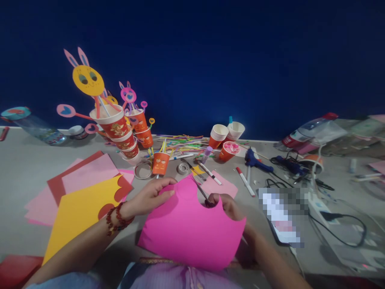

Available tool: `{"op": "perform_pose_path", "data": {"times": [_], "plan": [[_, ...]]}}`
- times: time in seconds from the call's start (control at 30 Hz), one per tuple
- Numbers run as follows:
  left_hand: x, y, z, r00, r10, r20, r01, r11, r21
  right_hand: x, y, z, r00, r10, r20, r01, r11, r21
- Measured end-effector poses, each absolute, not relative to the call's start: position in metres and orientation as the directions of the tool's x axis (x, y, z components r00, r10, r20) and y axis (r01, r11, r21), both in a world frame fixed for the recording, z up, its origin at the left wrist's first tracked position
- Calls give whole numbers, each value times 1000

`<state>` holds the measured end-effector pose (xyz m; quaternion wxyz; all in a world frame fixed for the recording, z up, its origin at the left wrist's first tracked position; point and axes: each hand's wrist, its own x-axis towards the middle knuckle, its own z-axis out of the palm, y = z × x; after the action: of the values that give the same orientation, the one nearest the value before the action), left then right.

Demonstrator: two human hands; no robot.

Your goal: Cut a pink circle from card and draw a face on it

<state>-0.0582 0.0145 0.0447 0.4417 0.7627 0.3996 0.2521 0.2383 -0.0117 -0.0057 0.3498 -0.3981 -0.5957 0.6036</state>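
Note:
A sheet of bright pink paper with curved bites along its top edge spans the space between my hands. My left hand, with beaded bracelets on the wrist, pinches its upper left corner. Partly behind the sheet, my right hand is closed on a pair of scissors. The dark blades point up and left into the cut edge, beside a round outline on the paper. Most of the right fingers and the lower part of the scissors are hidden by the sheet.
Yellow paper and pink sheets lie left. Paper cups with rabbit faces stand behind them. Tape, markers and coloured sticks are ahead. A glue gun, phone and cables lie right.

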Motion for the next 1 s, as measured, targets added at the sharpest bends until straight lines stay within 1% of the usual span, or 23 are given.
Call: {"op": "perform_pose_path", "data": {"times": [0.13, 0.37, 0.57, 0.73, 1.0], "plan": [[-60, 16, 45, 586, 810, 20, 373, -292, 881, 242, -6, -3, -480, 877, 20, 172, 116, -978], [-59, 15, 46, 591, 807, 13, 377, -291, 879, 242, -5, 2, -492, 870, 43, 233, 179, -956], [-59, 16, 50, 611, 791, 9, 373, -299, 878, 243, -5, 7, -519, 854, 33, 237, 180, -955], [-59, 17, 54, 623, 782, -1, 387, -307, 869, 245, -5, 12, -526, 850, -4, 226, 135, -965], [-60, 20, 55, 649, 761, -17, 417, -337, 844, 243, -3, 20, -516, 845, -142, 271, 3, -963]]}}
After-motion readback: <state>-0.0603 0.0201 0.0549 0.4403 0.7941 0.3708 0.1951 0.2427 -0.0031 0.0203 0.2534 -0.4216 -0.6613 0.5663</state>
